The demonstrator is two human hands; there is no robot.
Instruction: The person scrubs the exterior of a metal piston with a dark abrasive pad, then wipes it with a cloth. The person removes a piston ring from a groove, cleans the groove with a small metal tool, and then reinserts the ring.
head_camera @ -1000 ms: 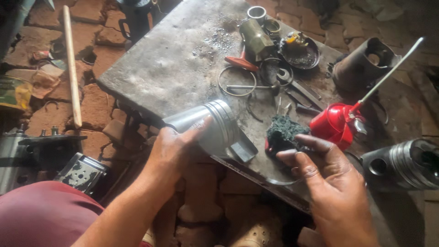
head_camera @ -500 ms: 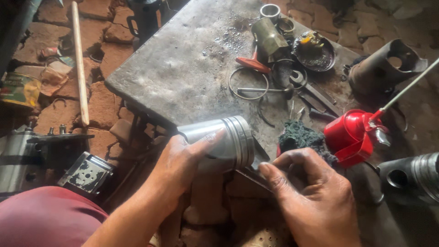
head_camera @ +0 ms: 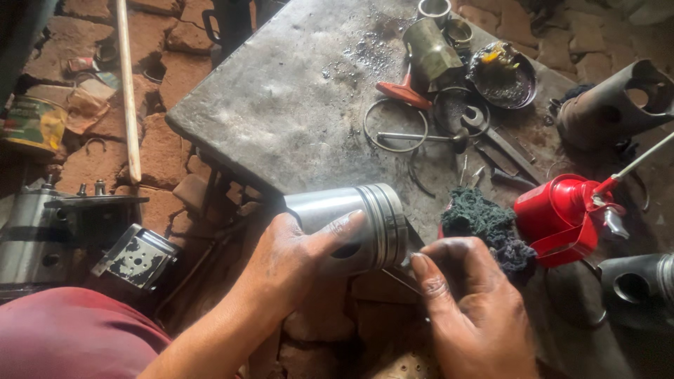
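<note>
Head view, one entry. Landmark: the grey metal slab table [head_camera: 295, 105]. Item one, a silver piston [head_camera: 354, 224] with ringed grooves, lying on its side just off the slab's near edge, held in the air. My left hand [head_camera: 295, 263] is wrapped around the piston's skirt, fingers curled most of the way closed, thumb laid across the top. My right hand [head_camera: 470, 302] is nearly closed, fingertips pinched at the piston's grooved end, apparently on a thin metal ring or strip; I cannot tell exactly what it pinches. Judged handling: keep the piston steady with the left hand, work the thin piece evenly around the groove, avoid twisting it. Item two, a dark green rag [head_camera: 484, 221] at the slab's near right corner, just beyond the right hand. Item three, a red oil can [head_camera: 562, 217], right of the rag. Item four, loose rings [head_camera: 395, 125] and hand tools on the slab's far right part. Item five, a wooden stick [head_camera: 128, 91] left of the slab, on the brick floor.
</note>
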